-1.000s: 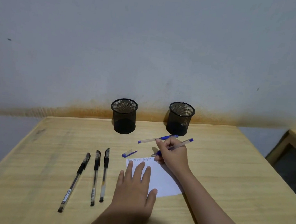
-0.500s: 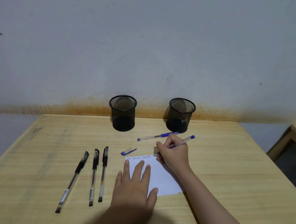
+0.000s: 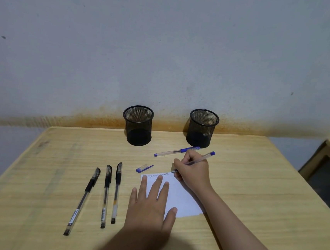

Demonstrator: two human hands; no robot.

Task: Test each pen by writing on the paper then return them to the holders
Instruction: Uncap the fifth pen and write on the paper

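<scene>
My right hand [image 3: 192,173] grips an uncapped blue pen [image 3: 204,158], its tip on the top right corner of a white paper [image 3: 181,197] that carries a line of writing. My left hand [image 3: 150,204] lies flat with straight fingers on the paper's left half. The pen's blue cap [image 3: 144,168] lies just left of the paper's top edge. A second, capped blue pen [image 3: 176,151] lies behind my right hand. Three capped black pens [image 3: 105,193] lie side by side to the left. Two black mesh holders [image 3: 138,125] [image 3: 202,128] stand near the wall.
The wooden table [image 3: 264,195] ends at a grey wall behind the holders. A dark wood-framed piece of furniture [image 3: 325,170] stands off the table's right edge.
My right hand has shifted the pen tip slightly along the top line of the paper. The camera has tilted a little. My left hand stays flat on the paper.
</scene>
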